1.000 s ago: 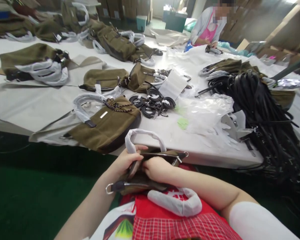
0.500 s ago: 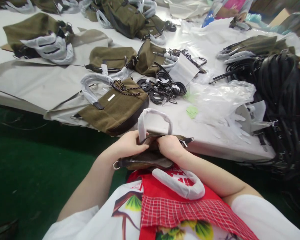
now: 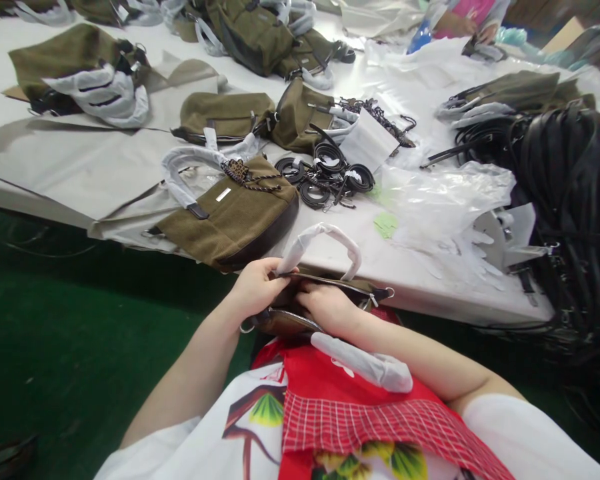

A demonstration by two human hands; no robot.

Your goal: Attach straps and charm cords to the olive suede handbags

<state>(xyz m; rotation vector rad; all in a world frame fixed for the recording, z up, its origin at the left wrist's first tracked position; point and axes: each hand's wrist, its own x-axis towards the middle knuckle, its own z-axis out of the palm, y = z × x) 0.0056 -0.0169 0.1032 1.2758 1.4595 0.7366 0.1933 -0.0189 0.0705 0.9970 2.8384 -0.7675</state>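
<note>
Pinching the zippered handbag (image 3: 284, 323) beside one wrapped handle (image 3: 324, 229) is the left hand (image 3: 258, 288). The right hand (image 3: 329, 308) reaches inside; its grip I cannot tell.

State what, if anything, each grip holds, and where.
Left grip: the open bag, by its far rim beside the handle. Right grip: inside it, hold hidden.
</note>
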